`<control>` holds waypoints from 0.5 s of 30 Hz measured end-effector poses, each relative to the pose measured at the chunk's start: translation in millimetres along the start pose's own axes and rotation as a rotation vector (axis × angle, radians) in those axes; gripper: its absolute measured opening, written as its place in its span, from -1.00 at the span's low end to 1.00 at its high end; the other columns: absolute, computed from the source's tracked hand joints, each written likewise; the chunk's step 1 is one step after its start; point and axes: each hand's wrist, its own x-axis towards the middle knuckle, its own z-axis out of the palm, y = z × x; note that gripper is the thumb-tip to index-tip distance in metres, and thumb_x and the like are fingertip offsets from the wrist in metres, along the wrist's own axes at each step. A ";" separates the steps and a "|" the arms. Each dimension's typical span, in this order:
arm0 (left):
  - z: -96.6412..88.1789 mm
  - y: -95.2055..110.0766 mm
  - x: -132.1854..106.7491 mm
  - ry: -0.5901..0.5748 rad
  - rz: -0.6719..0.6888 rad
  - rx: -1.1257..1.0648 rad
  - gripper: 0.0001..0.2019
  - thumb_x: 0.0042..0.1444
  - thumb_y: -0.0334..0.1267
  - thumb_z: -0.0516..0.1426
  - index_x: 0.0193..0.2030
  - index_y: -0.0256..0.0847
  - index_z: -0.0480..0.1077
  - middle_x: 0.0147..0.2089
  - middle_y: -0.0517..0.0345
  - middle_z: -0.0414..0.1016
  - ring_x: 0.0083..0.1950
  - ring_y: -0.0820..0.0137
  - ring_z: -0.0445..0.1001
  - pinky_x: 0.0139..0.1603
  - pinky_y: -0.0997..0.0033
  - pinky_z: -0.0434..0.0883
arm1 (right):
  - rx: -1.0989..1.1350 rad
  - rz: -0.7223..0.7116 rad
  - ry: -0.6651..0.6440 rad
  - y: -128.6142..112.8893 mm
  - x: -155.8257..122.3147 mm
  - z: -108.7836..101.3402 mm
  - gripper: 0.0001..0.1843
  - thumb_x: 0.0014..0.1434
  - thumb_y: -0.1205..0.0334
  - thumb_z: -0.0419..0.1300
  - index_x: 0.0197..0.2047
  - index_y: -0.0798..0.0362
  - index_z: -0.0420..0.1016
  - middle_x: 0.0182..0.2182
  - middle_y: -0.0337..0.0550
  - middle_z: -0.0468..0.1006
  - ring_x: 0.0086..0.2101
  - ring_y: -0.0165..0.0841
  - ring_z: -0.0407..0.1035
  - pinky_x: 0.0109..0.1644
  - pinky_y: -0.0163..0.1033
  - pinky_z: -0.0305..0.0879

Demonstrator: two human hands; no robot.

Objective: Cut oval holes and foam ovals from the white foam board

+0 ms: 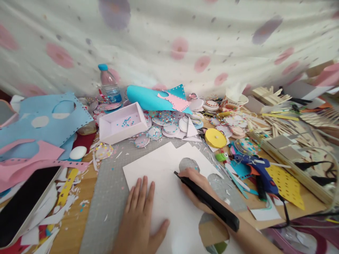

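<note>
Many discs (171,128), perhaps paper, beyond sheet (161,169)

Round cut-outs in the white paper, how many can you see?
3: the far cut-out just beyond the right hand, the side cut-out to its right, and the near cut-out below it. More may be hidden under that hand.

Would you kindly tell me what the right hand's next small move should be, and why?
Perhaps guide the black tool in a small curve: the right hand holds its tip over uncut white paper, near round holes, while the left hand lies flat on the paper.
</note>
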 end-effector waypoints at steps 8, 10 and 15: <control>-2.4 1.5 -0.5 -0.016 -0.014 -0.041 -0.20 0.16 -0.03 0.07 0.44 -0.30 -0.16 0.49 -0.16 -0.19 0.47 0.03 -0.17 0.35 -0.06 0.08 | -0.032 -0.046 -0.009 -3.8 0.3 -0.8 -0.71 0.16 0.42 0.04 -0.05 -0.04 0.24 -0.36 -0.13 0.38 -0.35 -0.20 0.31 -0.30 -0.15 0.23; -3.1 1.9 0.3 -0.018 -0.014 -0.044 -0.20 0.17 -0.04 0.07 0.44 -0.31 -0.16 0.49 -0.17 -0.20 0.47 0.02 -0.18 0.35 -0.08 0.08 | -0.038 -0.052 -0.012 -3.9 0.2 -0.8 -0.70 0.16 0.43 0.05 -0.05 -0.03 0.24 -0.36 -0.13 0.38 -0.35 -0.20 0.30 -0.30 -0.14 0.22; -3.3 1.7 0.3 -0.030 -0.023 -0.051 -0.20 0.16 -0.06 0.08 0.44 -0.32 -0.16 0.49 -0.18 -0.21 0.47 0.00 -0.17 0.34 -0.09 0.09 | -0.044 -0.072 -0.005 -5.8 1.6 -1.5 -0.69 0.15 0.43 0.04 -0.04 -0.03 0.23 -0.37 -0.12 0.39 -0.36 -0.21 0.30 -0.31 -0.15 0.22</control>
